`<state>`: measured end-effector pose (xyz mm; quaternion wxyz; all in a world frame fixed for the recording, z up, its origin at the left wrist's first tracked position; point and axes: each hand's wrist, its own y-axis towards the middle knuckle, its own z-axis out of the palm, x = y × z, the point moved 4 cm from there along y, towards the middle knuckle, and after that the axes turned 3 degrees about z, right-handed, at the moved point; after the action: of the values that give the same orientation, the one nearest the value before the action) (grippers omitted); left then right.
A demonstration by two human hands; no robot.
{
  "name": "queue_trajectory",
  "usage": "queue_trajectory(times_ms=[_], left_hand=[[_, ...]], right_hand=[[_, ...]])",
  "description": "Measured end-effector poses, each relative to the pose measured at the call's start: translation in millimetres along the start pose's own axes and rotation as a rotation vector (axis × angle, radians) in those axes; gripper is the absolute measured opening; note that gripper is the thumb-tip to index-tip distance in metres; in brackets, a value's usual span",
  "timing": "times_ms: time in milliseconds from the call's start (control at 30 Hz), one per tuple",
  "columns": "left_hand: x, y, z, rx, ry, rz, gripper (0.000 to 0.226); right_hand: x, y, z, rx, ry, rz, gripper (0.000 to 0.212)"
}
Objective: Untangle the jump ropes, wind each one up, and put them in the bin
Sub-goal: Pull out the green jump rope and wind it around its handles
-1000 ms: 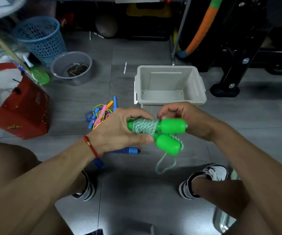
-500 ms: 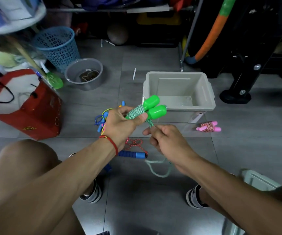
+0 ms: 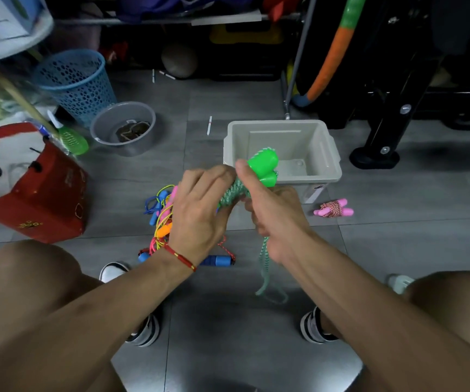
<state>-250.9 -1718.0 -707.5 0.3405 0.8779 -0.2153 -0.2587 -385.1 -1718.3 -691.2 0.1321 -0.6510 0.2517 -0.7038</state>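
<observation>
Both hands are now bunched together on the green jump rope with bright green plastic handles [image 3: 262, 168], where half a second ago the right hand was lower, pulling the cord below the bundle. Its two handles are lying side by side, their long axis tilting up and away toward the open grey plastic bin [image 3: 331, 154], with the rounded ends hanging just over the bin's near rim. The left hand [image 3: 200, 210] is curling around the wound green-and-white cord at the lower end of the handles. The right hand [image 3: 276, 213] is closing on the same bundle, thumb pointing up along the handles, while one loose loop of cord is trailing down from it toward the grey tiled floor [image 3: 228, 321].

No writing on the rope or bin is legible; a small label on the bin's front is too blurred to read.

One wound pink-handled jump rope with red-and-white cord [image 3: 333, 209] is lying on the floor just right of the bin. A tangled pile of coloured jump ropes with blue, orange and pink handles [image 3: 161, 219] is sitting left of the hands; how many there are cannot be counted. Further left, a red bag with gold markings [image 3: 38, 199], a round grey basin [image 3: 123, 128] and a blue mesh waste basket [image 3: 75, 83] are standing.
</observation>
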Motion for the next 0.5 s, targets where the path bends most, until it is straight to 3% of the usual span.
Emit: queue_trajectory(times_ms=[67, 133, 200, 267, 367, 433, 500], left_hand=[[-7, -1, 2, 0.061, -0.016, 0.084, 0.042], [-8, -1, 4, 0.193, -0.141, 0.016, 0.055], [-1, 0, 0, 0.260, -0.380, -0.256, 0.060], [10, 2, -5, 0.296, -0.737, -0.651, 0.055], [24, 1, -6, 0.590, -1.278, -1.036, 0.052], [23, 0, -7, 0.733, -1.383, -1.033, 0.050], [23, 0, -2, 0.695, -1.296, -0.980, 0.037]], right_hand=[[2, 6, -2, -0.030, 0.007, -0.042, 0.041], [7, 13, -6, -0.021, -0.085, -0.127, 0.045], [16, 16, -8, 0.092, -0.202, -0.232, 0.043], [24, 12, -6, 0.324, -0.273, -0.307, 0.028], [24, 7, -1, 0.561, -0.402, -0.377, 0.018], [21, 13, -2, 0.544, -0.440, -0.406, 0.022], [21, 16, -3, 0.425, -0.475, -0.458, 0.030]])
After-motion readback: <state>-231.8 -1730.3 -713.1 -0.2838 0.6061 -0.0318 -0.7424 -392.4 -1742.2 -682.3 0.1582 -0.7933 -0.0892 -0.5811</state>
